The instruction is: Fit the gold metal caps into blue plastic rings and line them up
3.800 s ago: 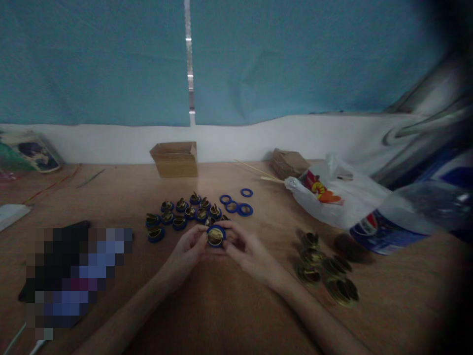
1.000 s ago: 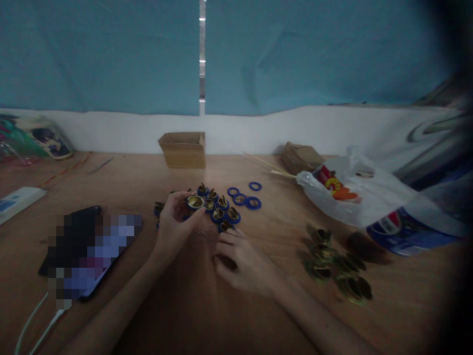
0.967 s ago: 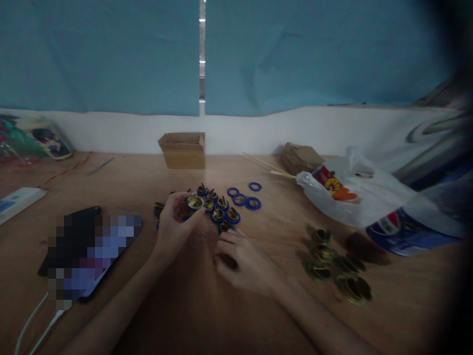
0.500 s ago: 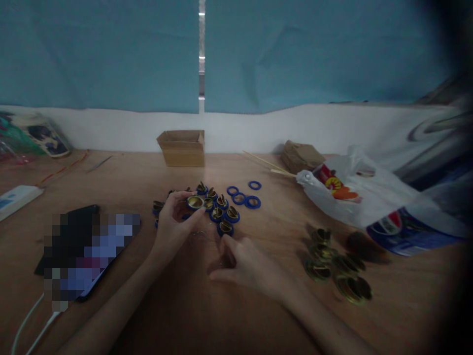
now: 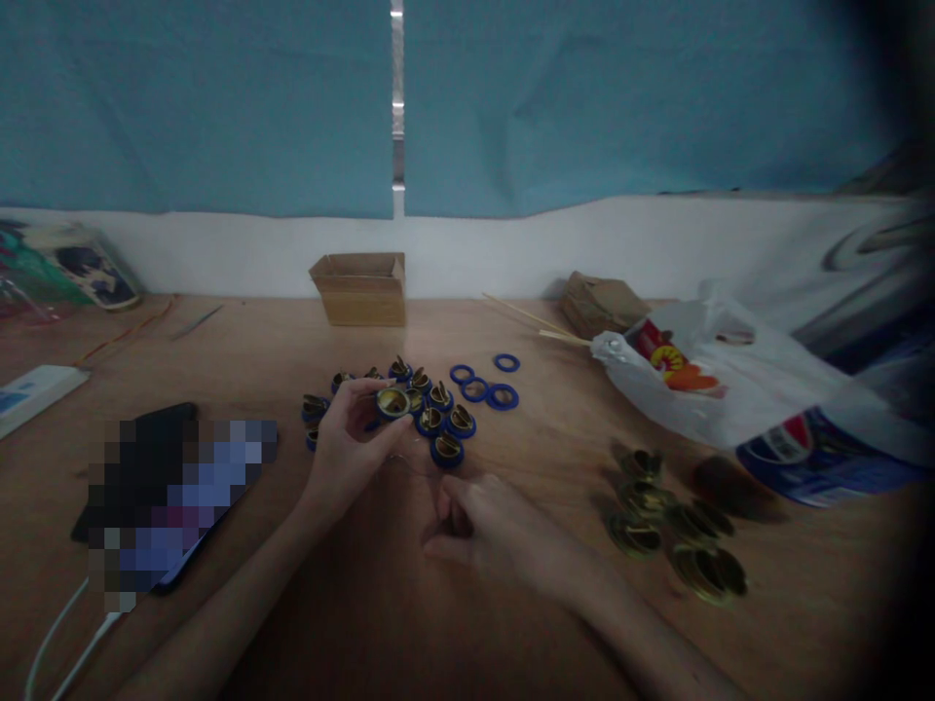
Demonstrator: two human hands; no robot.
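My left hand (image 5: 354,438) pinches a gold-coloured round metal cap (image 5: 392,402) between thumb and fingers, its hollow side tilted toward me. My right hand (image 5: 482,526) rests low over the table with its fingers curled in. Whether it holds something small cannot be made out. Just beyond it sits a gold cap with a raised flap in a blue ring (image 5: 447,449), one of several such pieces grouped around my left hand. A faint thin wire or thread (image 5: 409,461) lies between my hands.
Several loose blue rings (image 5: 503,396) lie right of the group. Bare gold caps (image 5: 643,498) are piled at right, near a plastic bag (image 5: 701,419) and a blue Pepsi wrapper (image 5: 810,453). Behind stands a cardboard box (image 5: 363,302). Phones (image 5: 226,526) with cables lie at left.
My right hand has drawn slightly back from the nearest blue-ringed piece, its fingers curling in more. My left hand still holds the cap, shifted slightly right. The view has moved a little.
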